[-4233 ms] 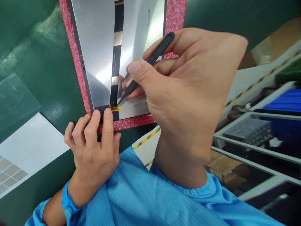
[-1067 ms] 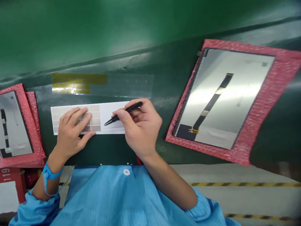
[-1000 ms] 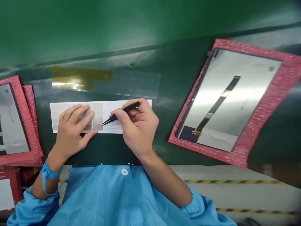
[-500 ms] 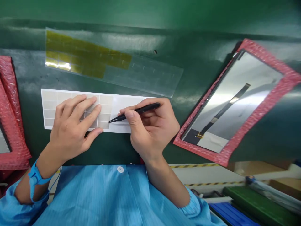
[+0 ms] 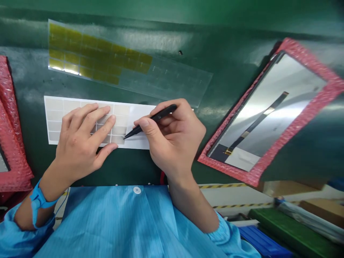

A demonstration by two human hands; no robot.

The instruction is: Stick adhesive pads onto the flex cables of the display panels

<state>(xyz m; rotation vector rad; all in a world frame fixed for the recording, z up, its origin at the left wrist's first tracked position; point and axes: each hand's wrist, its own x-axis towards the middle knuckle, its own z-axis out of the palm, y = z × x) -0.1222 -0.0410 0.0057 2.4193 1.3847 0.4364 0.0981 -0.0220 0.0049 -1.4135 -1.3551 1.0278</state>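
Observation:
A white backing sheet (image 5: 139, 141) with rows of pale grey square stickers lies in front of me on the green table. My left hand (image 5: 82, 138) rests flat on the stickers with its fingers spread, covering part of them. In my right hand (image 5: 174, 138) is a pair of black tweezers (image 5: 161, 114), held like a pen. The fine tips touch or hover just over the lower right sticker (image 5: 117, 139); I cannot tell which. Beyond the sheet lies a clear strip (image 5: 177, 82) with yellow film squares (image 5: 99, 50) on its left part.
On the right, a display panel (image 5: 282, 125) with a dark flex cable (image 5: 258, 122) lies on pink bubble wrap (image 5: 292, 143). More pink bubble wrap (image 5: 13, 143) is at the left edge. A blue wrist strap (image 5: 40, 199) circles my left wrist. Below right are green (image 5: 290, 229) and blue (image 5: 260, 240) items.
My right hand has tilted the tweezers a little steeper, their tips staying at the same corner sticker. My left hand keeps its place on the sheet. The view has shifted slightly.

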